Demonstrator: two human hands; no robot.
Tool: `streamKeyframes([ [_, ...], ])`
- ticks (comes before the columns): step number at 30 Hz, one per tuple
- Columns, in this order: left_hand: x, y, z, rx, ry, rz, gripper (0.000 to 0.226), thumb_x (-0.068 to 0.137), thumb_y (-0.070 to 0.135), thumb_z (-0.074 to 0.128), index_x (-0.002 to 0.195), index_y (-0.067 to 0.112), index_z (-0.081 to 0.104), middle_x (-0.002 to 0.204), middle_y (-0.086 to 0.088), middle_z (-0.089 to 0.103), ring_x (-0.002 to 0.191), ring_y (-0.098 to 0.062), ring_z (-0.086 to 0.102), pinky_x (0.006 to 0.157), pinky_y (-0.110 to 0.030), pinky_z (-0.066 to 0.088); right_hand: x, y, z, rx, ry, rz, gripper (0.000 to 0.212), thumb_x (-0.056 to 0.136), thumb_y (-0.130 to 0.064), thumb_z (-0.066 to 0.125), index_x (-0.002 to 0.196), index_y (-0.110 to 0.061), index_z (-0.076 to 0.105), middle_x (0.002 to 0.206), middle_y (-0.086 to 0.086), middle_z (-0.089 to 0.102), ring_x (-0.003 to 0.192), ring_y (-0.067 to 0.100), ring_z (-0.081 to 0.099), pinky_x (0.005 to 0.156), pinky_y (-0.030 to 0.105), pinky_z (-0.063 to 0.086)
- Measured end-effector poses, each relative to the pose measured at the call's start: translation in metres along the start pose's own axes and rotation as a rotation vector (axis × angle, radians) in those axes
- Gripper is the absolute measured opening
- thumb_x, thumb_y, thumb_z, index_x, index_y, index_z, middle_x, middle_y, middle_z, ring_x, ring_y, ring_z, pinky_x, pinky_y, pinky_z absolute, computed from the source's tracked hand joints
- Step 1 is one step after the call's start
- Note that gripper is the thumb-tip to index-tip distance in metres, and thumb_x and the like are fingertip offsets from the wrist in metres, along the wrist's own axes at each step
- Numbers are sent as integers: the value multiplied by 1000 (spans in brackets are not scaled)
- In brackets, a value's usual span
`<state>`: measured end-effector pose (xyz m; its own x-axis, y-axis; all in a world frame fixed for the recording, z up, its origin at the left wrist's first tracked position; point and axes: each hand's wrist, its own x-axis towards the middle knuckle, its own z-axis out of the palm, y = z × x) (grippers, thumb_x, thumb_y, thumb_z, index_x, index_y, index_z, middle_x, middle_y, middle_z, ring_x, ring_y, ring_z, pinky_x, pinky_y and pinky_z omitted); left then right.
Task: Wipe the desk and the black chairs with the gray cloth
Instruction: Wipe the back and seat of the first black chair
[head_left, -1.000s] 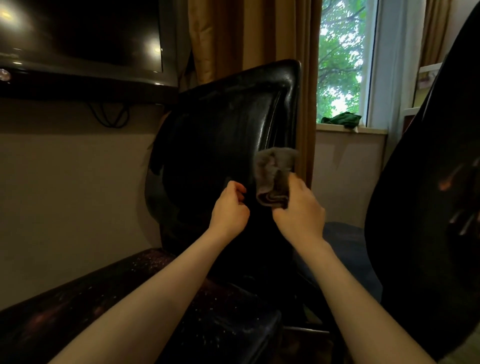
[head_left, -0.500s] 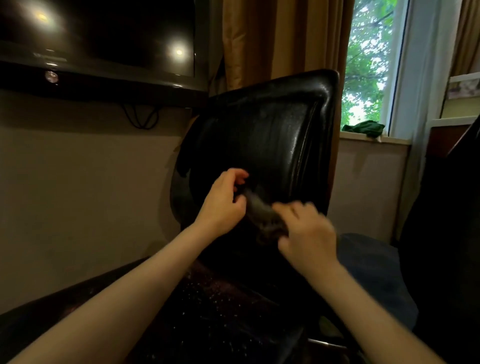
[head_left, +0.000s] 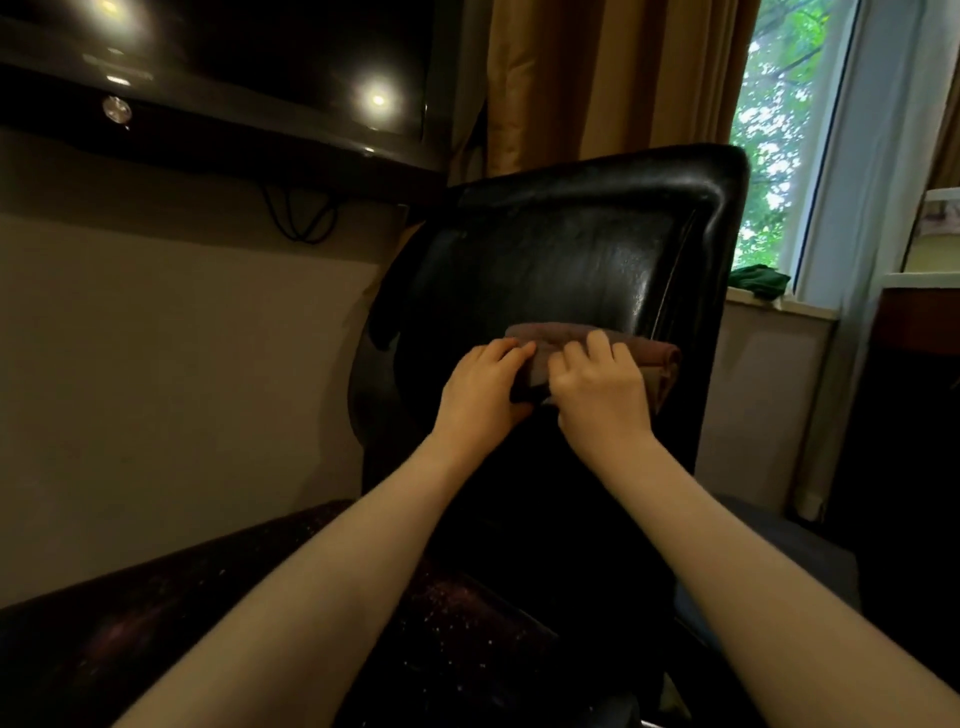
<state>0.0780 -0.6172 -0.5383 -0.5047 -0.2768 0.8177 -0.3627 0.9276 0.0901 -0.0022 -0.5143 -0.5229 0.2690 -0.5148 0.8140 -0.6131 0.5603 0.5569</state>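
Observation:
A black leather chair (head_left: 561, 249) stands in front of me with its backrest facing me. The gray cloth (head_left: 657, 358), folded into a thick pad, lies against the middle of that backrest. My left hand (head_left: 480, 392) grips the cloth's left end with curled fingers. My right hand (head_left: 602, 389) holds the cloth's middle, its fingers bent over the top fold. Both hands sit side by side and hide most of the cloth. The dark desk (head_left: 156, 623) runs along the bottom left, speckled with pale specks.
A dark TV (head_left: 208, 57) hangs on the wall at upper left, cables dangling below it. Tan curtains (head_left: 597, 73) hang behind the chair. A green cloth (head_left: 761, 280) lies on the windowsill at right. A dark piece of furniture (head_left: 914, 415) fills the right edge.
The cloth went from hanging in my right hand to lying flat against the backrest, and my left hand took hold of it. The view shifted left; the second chair left the frame.

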Motion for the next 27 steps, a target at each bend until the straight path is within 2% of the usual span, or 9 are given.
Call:
streamKeyframes([
  [4,-28,-16,16,-10,34,90,58,79,28,72,131,15,52,123,-5,56,106,-23,54,92,-33,42,-27,-16,3,-27,41,-34,13,63,-5,54,59,-9,66,56,6,58,58,23,57,51,27,43],
  [7,-47,-27,29,76,26,160,57,57,27,87,107,8,69,94,-9,67,79,-28,65,72,-40,51,-51,-35,7,-49,15,-65,26,72,-4,43,61,-10,66,58,5,58,59,22,56,52,28,41],
  [11,-74,-36,44,214,-29,207,57,44,40,90,94,16,75,84,0,70,75,-21,67,69,-34,52,-79,-64,9,-42,-58,-69,32,74,-4,37,59,-11,65,56,5,55,57,21,54,52,29,39],
  [15,-86,-35,45,228,-99,223,57,42,42,90,91,17,75,79,1,69,68,-19,66,63,-31,50,-87,-71,0,-7,-124,-56,24,67,1,46,56,-10,65,54,5,55,55,21,55,50,27,41],
  [17,-91,-36,44,246,-133,220,55,43,43,89,90,17,75,78,1,68,66,-19,65,61,-31,50,-91,-71,-6,21,-152,-53,30,63,1,39,55,-9,65,53,5,55,54,21,56,50,26,42],
  [20,-107,-30,39,271,-345,220,52,68,43,75,113,20,67,103,-3,65,93,-25,62,81,-39,43,-111,-78,-8,59,-252,-52,15,43,-5,66,58,-6,68,54,6,58,57,25,58,51,28,45],
  [22,-117,-19,40,351,-529,206,49,85,42,56,130,23,53,126,-2,54,118,-25,47,100,-41,28,-132,-86,-3,120,-435,-33,36,26,-13,82,58,-5,68,53,7,59,59,29,60,51,31,47],
  [25,-119,2,42,420,-689,288,44,87,37,55,127,19,54,127,-3,54,126,-26,37,109,-46,17,-154,-86,0,213,-572,36,46,15,-16,89,52,-5,65,47,7,58,57,30,61,46,33,46],
  [27,-109,12,35,424,-639,338,42,87,37,55,126,19,56,126,-3,55,128,-25,36,110,-47,14,-156,-76,-4,248,-561,58,48,12,-15,87,55,-8,66,48,4,59,55,28,60,45,29,45],
])
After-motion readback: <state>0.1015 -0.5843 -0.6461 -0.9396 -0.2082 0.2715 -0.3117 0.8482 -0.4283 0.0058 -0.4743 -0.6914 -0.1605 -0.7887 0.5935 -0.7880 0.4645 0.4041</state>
